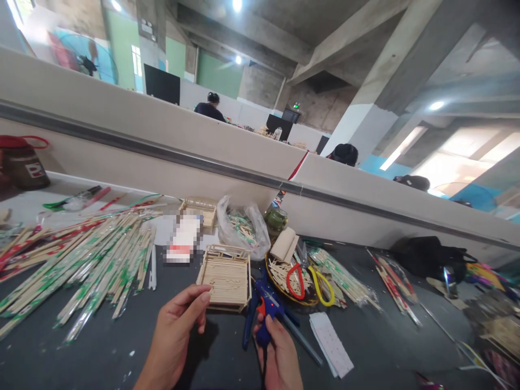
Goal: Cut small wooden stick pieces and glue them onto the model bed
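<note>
Flat tray of pale wood sticks (226, 277) w/ low rails, beside upright blue glue gun (264, 311).

A pixelated patch hides the object (183, 238) lying between the wrapped chopsticks (81, 265) and the small wooden tray (226, 277). The left hand (176, 330) and right hand (280, 355) are cut off at the wrist by the lower edge, and the right palm conceals the grip of the blue glue gun (264, 309). At the right border, the items around the black bag (426, 255) are smeared beyond identification.
</note>
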{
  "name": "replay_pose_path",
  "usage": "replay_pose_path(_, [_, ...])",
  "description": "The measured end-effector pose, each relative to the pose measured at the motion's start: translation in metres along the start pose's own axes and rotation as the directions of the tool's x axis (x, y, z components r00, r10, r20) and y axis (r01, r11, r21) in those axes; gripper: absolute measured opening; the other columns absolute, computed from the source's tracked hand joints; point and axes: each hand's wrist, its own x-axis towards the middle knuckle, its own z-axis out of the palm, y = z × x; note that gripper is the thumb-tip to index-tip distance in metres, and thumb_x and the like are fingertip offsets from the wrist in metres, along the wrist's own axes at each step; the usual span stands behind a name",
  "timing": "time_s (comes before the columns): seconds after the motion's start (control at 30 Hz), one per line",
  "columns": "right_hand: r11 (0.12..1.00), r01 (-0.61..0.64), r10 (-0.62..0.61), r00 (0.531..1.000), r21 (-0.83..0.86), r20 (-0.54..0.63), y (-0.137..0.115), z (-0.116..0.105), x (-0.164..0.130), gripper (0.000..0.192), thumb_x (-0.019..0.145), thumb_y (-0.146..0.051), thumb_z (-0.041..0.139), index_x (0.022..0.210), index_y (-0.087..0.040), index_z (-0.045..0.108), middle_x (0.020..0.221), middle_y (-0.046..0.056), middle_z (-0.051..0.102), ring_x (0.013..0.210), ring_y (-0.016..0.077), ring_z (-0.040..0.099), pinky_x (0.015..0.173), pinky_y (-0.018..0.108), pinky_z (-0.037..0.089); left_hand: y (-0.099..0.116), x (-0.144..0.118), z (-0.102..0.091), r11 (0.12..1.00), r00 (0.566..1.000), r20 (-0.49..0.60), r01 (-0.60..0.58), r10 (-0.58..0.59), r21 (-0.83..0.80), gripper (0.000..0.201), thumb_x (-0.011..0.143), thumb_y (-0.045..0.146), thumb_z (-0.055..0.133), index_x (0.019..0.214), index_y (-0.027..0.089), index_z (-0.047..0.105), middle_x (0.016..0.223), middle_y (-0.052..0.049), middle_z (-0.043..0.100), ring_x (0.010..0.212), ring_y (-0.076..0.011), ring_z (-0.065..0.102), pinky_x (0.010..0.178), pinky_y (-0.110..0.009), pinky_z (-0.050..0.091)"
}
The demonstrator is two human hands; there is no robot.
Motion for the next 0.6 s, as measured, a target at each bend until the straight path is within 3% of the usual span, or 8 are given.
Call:
replay_pose_path(0.17, [0.992,0.081,-0.082,0.997,-0.098,-0.006,0.001,-0.003,0.007,0.047,0.057,-0.043,0.091,0.092,-0.015,0.076,0.09,0.007,0.077,0.089,0.0234,0.072,0.078,0.034,0.059,0.003,-0.001,0.001,1.0,1.0,-0.012,0.001,-0.001,-0.013,0.03,0.066,0.039,0.087,0.085,0.017,0.078,0.053,0.005,0.058,0.046,-0.0071,0.044,0.043,-0.018,0.039])
replay_pose_path(0.3, [0.975,0.152,-0.154,0.988,-0.164,-0.003,0.0,-0.013,0.009,0.039,0.061,-0.044,0.086,0.088,-0.018,0.076,0.095,0.009,0.076,0.094,0.0262,0.072,0.084,0.038,0.058,0.003,0.0,0.001,1.0,1.0,-0.009,0.007,-0.007,-0.017,0.031,0.067,0.04,0.086,0.086,0.017,0.078,0.051,0.005,0.056,0.047,-0.0074,0.044,0.043,-0.018,0.038])
replay_pose_path(0.47, [0.909,0.253,-0.31,0.942,-0.331,-0.131,0.003,-0.032,0.005,0.051,0.057,-0.047,0.087,0.099,-0.022,0.071,0.109,0.01,0.072,0.107,0.0283,0.066,0.086,0.038,0.055,0.003,0.002,-0.001,1.0,1.0,-0.003,0.0,0.0,-0.02,0.03,0.069,0.04,0.085,0.087,0.017,0.078,0.054,0.005,0.058,0.047,-0.007,0.044,0.043,-0.017,0.039])
replay_pose_path(0.53, [0.749,0.416,-0.518,0.853,-0.515,-0.065,0.0,-0.027,-0.004,0.054,0.068,-0.05,0.08,0.113,-0.023,0.067,0.121,0.01,0.065,0.113,0.0274,0.06,0.088,0.036,0.051,0.003,0.003,-0.002,0.999,1.0,-0.009,0.002,-0.002,-0.033,0.031,0.068,0.04,0.086,0.086,0.016,0.078,0.055,0.004,0.059,0.047,-0.0071,0.044,0.043,-0.018,0.039])
replay_pose_path(0.6, [0.395,0.586,-0.72,0.676,-0.707,0.159,-0.006,-0.011,-0.016,0.041,0.083,-0.047,0.068,0.116,-0.023,0.067,0.12,0.011,0.061,0.11,0.0271,0.057,0.091,0.038,0.046,0.004,0.004,-0.001,0.999,1.0,-0.019,0.008,-0.009,-0.039,0.032,0.066,0.039,0.087,0.086,0.016,0.078,0.053,0.004,0.059,0.046,-0.007,0.045,0.042,-0.017,0.039])
